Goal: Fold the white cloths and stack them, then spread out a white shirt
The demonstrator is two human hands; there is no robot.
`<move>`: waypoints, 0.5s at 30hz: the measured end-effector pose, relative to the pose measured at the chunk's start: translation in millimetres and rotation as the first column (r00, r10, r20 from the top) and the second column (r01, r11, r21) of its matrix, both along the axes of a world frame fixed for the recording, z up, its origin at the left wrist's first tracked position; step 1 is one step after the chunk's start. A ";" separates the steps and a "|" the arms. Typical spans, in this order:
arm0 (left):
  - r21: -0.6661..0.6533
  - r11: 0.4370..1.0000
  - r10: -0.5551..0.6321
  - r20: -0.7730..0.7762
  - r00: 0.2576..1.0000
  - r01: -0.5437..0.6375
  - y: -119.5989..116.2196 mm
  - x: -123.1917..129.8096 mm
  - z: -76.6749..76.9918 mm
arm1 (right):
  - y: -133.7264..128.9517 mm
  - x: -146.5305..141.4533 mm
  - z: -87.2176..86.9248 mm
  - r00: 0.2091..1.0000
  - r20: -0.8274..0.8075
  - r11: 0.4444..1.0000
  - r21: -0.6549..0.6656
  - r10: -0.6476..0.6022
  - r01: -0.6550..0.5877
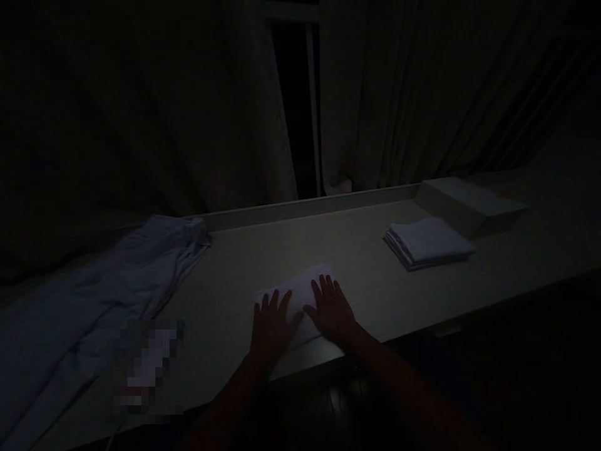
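Note:
A folded white cloth (300,287) lies flat on the pale desk (225,269), close to its front edge. My left hand (273,326) rests palm down on the cloth's left part, fingers spread. On the right part lies my right hand (332,310), also flat with its fingers apart. The two thumbs nearly meet over the cloth, and the hands cover much of its near side. Farther right sits a stack of folded pale cloth (429,241), touched by neither hand.
Rumpled pale fabric (113,282) spreads over the desk's left end. Near it is a blurred-out object (150,363) with a cable. A light box-like object (469,200) stands at the back right. Curtains (375,94) hang behind the raised rear edge. The scene is dim.

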State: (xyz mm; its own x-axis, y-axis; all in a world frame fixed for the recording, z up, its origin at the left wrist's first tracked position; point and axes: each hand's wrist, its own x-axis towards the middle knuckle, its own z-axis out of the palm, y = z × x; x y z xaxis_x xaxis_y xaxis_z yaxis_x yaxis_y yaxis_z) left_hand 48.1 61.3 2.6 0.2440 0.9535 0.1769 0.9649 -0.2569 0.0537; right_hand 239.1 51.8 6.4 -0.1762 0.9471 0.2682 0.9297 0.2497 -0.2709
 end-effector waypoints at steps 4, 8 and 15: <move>-0.015 1.000 0.002 0.010 1.000 -0.002 1.8 -1.7 -0.9 | -3.2 1.2 4.3 1.000 0.012 1.000 -0.018 0.009 -0.008; -0.048 0.998 -0.035 0.003 0.999 0.035 3.5 -3.4 -0.2 | -10.5 1.2 2.5 1.000 -0.008 1.000 -0.027 0.001 -0.001; -0.030 0.997 -0.071 -0.010 0.997 0.071 2.5 -5.6 -2.8 | 11.7 3.4 0.9 0.998 0.037 0.994 -0.099 -0.048 0.051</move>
State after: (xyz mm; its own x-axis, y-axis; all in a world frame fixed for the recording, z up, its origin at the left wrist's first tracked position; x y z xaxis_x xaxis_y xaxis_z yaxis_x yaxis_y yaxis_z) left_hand 42.5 63.8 -0.1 0.3132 0.9385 0.1454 0.9449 -0.3234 0.0519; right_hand 242.6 63.5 7.3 -0.1359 0.9766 0.1665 0.9494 0.1764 -0.2599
